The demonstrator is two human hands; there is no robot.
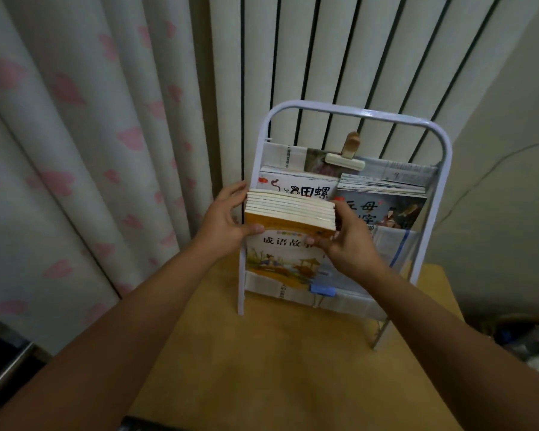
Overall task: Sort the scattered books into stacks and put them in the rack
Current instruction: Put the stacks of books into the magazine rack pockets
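Observation:
A white metal book rack point(430, 126) stands on a small wooden table point(277, 368). Both my hands hold an upright stack of orange-covered books point(288, 213) in the rack's lower front pocket. My left hand point(223, 219) grips the stack's left edge, thumb on the front cover. My right hand point(346, 241) grips the right edge, fingers over the cover. Behind it, the upper pocket holds a white-covered stack point(296, 185) on the left and a dark-covered stack point(383, 200) on the right.
The rack pockets are lined with newspaper, held by a beige clip point(346, 161) at the top and a blue clip point(322, 290) at the bottom. Curtains point(75, 150) hang at the left, a striped wall panel behind. Clutter lies on the floor at the right point(526, 346).

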